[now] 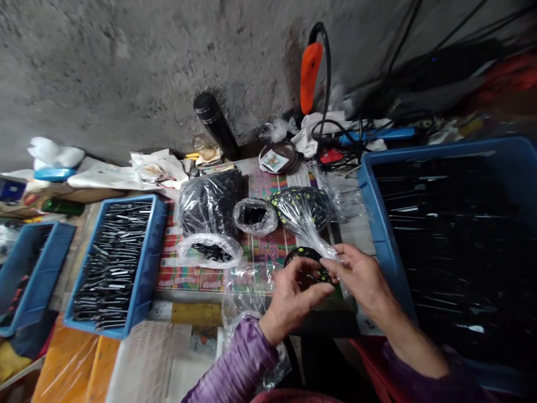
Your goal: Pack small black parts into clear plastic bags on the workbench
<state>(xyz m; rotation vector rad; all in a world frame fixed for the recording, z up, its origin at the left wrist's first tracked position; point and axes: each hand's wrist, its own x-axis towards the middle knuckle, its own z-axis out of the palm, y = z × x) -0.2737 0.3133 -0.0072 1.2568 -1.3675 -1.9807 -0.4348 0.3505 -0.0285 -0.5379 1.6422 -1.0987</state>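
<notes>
A clear plastic bag (300,204) of black pieces with yellow-green dots lies on the table, its neck gathered and twisted toward me. My right hand (363,277) pinches that neck between thumb and fingers. Just left of it, my left hand (296,296) curves with thumb and fingers apart, its fingertips close to my right fingers; I see nothing held in it. Behind the left fingers sits a dark round thing (302,254) with yellow-green dots, partly hidden. Two more clear bags stand open beyond: a large bag (210,207) and a small bag (255,215), both with black contents.
At right a big blue crate (384,235) holds many black pieces. A blue bin (157,246) of thin black parts stands left, another blue bin (54,268) farther left. Along the wall are a black flask (216,126), a dark dish (289,159), cables and an orange-handled tool (310,78).
</notes>
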